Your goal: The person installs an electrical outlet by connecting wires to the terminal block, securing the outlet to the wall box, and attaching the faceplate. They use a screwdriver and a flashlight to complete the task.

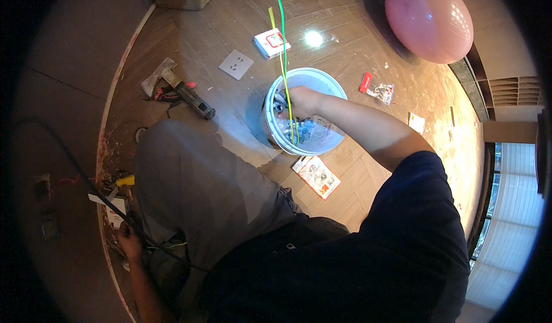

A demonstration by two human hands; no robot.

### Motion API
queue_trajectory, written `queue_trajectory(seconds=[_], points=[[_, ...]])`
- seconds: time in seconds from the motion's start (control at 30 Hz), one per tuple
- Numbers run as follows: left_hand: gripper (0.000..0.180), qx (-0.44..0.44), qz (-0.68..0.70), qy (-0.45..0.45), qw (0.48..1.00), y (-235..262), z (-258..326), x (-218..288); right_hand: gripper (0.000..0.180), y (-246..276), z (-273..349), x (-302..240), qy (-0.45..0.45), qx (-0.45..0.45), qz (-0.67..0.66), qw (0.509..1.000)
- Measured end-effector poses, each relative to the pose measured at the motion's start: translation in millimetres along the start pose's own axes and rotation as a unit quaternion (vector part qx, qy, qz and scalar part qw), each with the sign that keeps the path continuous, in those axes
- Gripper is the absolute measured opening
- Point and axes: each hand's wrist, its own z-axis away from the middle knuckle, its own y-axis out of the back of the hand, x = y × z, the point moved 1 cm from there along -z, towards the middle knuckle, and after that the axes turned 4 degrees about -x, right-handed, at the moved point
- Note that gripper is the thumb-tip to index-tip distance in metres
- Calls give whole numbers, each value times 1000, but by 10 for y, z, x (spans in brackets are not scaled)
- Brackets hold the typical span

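At the far left a dark wall (63,121) carries a small box (43,186) with a red wire trailing from it, and a black cable (109,204) curves down toward the person's lap. Low by this wall, the left hand (131,243) is at the lower edge of a white carton (117,212) with a raised flap; its fingers are partly lost in shadow, so I cannot tell whether they pinch the carton or only touch it. A yellow object (125,180) is just above the carton. Next come the person's bent knee in grey trousers (190,179) and, beyond it on the wooden floor (221,27), a hammer-like tool (197,100) with a dark grip. A pale socket plate (236,64) lies near a white-and-red box (272,44). Right of these stands a white bucket (313,149), where two yellow-green strips (284,64) stick up past the rim. The right hand (302,101) reaches inside, its fingers down among small grey pieces (280,101); whether they grip any cannot be told. A printed packet (318,176) lies just below the bucket, a clear bag (383,93) with a red card (365,82) to its right, and a pink balloon (428,18) rests farther right.
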Motion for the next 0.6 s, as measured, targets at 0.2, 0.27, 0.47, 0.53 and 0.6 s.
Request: queue_trajectory(seconds=[0.2, 0.27, 0.47, 0.53, 0.6], points=[[20, -5, 13, -7, 1000, -35, -59, -59, 23, 66, -96, 296, -93, -131, 140, 977], [20, 2, -3, -63, 998, -71, -92, -26, 19, -33, -138, 419, -63, -121, 205, 969], [21, -5, 19, 3, 1000, -15, 2, 29, 25, -473, -258, 578, -119, -68, 210, 968], [21, 5, -11, -8, 1000, -2, 1, 7, 25, -500, -300, 587, -124, -72, 208, 968], [22, 16, -34, 17, 999, -22, -30, -31, 25, -488, -307, 584, -156, -117, 196, 961]])
